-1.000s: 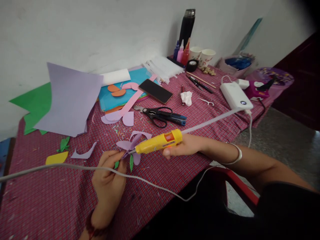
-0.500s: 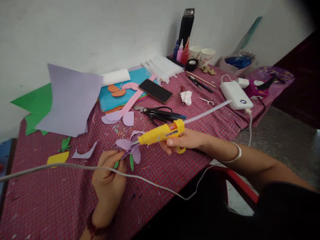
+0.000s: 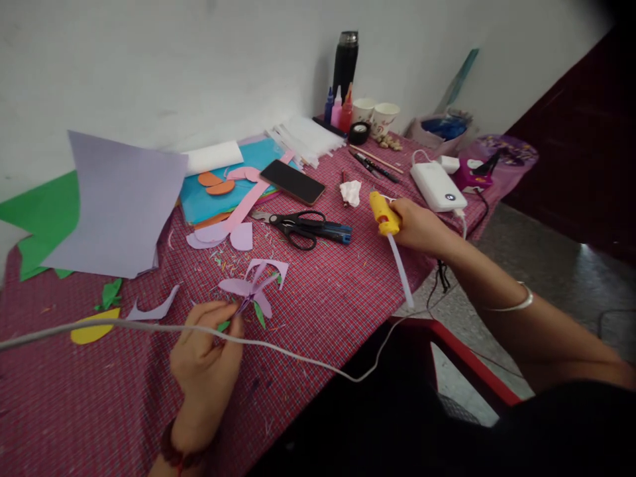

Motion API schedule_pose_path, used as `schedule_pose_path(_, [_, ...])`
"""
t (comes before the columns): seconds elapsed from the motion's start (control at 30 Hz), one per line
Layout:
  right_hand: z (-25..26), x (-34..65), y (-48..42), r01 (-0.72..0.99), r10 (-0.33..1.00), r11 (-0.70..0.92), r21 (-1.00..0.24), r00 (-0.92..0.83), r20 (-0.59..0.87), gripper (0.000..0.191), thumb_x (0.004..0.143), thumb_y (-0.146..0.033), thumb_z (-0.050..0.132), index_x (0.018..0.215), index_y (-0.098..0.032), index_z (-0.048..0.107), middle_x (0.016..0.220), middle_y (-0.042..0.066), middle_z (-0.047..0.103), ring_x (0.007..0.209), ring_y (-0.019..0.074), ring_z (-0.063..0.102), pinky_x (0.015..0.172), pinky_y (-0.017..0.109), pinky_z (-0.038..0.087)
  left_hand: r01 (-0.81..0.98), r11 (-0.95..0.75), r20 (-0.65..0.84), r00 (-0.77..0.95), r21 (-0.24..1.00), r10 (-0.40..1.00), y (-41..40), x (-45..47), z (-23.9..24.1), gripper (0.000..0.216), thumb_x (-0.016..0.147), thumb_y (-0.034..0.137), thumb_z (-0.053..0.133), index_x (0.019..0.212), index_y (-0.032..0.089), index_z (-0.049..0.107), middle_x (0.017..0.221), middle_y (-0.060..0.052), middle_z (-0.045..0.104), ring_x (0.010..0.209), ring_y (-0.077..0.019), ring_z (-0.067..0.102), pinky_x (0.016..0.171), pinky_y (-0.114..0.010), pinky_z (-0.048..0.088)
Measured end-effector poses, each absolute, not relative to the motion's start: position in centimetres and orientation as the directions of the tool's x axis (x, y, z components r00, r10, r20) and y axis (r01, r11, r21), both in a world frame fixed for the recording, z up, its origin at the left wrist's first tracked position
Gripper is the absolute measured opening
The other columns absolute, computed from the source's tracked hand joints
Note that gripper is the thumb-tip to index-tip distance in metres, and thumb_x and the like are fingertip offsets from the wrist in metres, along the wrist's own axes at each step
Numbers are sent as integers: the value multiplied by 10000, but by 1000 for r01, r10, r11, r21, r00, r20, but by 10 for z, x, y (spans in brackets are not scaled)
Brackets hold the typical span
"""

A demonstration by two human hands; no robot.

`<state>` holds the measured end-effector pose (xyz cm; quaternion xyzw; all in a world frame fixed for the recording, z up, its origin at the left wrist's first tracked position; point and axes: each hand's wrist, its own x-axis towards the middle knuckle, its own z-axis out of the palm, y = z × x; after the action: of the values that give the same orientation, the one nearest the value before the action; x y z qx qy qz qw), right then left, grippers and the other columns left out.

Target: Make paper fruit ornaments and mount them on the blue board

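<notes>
A purple paper flower with spread petals is pinched between the thumb and fingers of my left hand. Small green leaves show beneath its petals. My right hand is closed round a yellow glue gun, over the right part of the table. From the gun's back end a long translucent glue stick points down toward me. The nozzle faces away, close to a crumpled white tissue. Behind the flower lies an angular purple paper offcut.
Black-handled scissors, a phone and a white power bank lie on the checked cloth. Purple sheets are at the left. A white cable crosses in front of my left hand. Paper cups stand at the back.
My right hand has carried the glue gun away from the flower, to the right, and turned it so the nozzle points away from me. The left hand still holds the flower. The view has shifted slightly.
</notes>
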<state>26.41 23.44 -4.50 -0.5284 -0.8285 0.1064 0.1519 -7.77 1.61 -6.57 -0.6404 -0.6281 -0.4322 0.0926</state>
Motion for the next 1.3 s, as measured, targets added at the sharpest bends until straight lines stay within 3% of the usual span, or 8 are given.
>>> schedule_pose_path(0.1, [-42, 269, 220, 724, 873, 465, -510, -472, 126, 304, 751, -411, 678, 868, -166, 539, 835, 70, 567, 693, 172, 498, 611, 316, 402, 879, -196, 657, -161, 435, 737, 16, -78, -68, 134, 798, 107, 664, 882, 209, 639, 869, -20, 657, 824, -161, 631, 769, -321, 503])
schedule_pose_path(0.2, [-26, 254, 189, 359, 741, 433, -827, -664, 100, 323, 853, -429, 613, 1021, -159, 557, 935, 80, 616, 820, 184, 586, 707, 316, 474, 872, -202, 654, -163, 446, 739, 16, -77, -68, 140, 796, 103, 666, 878, 211, 636, 860, -19, 653, 822, -164, 626, 773, -329, 502])
schedule_pose_path(0.3, [-13, 225, 159, 79, 599, 285, -955, -792, 114, 334, 867, -427, 611, 1054, -158, 542, 900, 50, 614, 800, 158, 592, 673, 272, 479, 876, -220, 663, -141, 430, 736, 15, -75, -66, 126, 797, 104, 668, 863, 207, 636, 849, -21, 651, 813, -165, 624, 765, -326, 502])
schedule_pose_path(0.4, [-11, 196, 143, 67, 460, 290, -955, -884, 78, 285, 844, -391, 657, 922, -135, 558, 765, -1, 553, 666, 102, 517, 582, 217, 418, 891, -229, 673, -109, 393, 731, 14, -73, -63, 114, 798, 106, 667, 861, 199, 645, 842, -26, 651, 793, -161, 621, 747, -316, 502])
schedule_pose_path(0.53, [-21, 173, 141, 5, 373, 293, -956, -922, 110, 280, 839, -391, 660, 888, -149, 529, 723, -33, 512, 624, 76, 484, 557, 186, 394, 899, -265, 695, -58, 349, 717, 14, -71, -61, 146, 790, 89, 667, 886, 198, 666, 846, -30, 662, 795, -158, 629, 738, -304, 511])
schedule_pose_path(0.9, [-21, 166, 142, 9, 399, 290, -957, -910, 113, 263, 840, -376, 656, 850, -147, 528, 707, -40, 488, 617, 71, 454, 571, 194, 367, 861, -291, 695, -97, 418, 713, 12, -71, -62, 152, 775, 81, 683, 863, 203, 703, 882, -26, 680, 793, -149, 644, 721, -289, 522])
schedule_pose_path(1.1, [-28, 163, 141, -58, 394, 108, -992, -914, 96, 242, 864, -327, 629, 991, -131, 568, 833, -4, 562, 729, 84, 529, 654, 197, 441, 802, -287, 647, -155, 524, 746, 11, -70, -64, 164, 765, 73, 703, 848, 215, 701, 900, -12, 678, 790, -142, 635, 706, -289, 518])
schedule_pose_path(1.3, [-34, 164, 143, 58, 324, -40, -998, -944, -68, 344, 886, -434, 602, 1042, -127, 607, 859, 18, 604, 776, 92, 560, 688, 194, 484, 801, -286, 645, -156, 525, 748, 11, -74, -67, 157, 763, 81, 708, 848, 213, 699, 879, -7, 669, 776, -135, 619, 680, -280, 495])
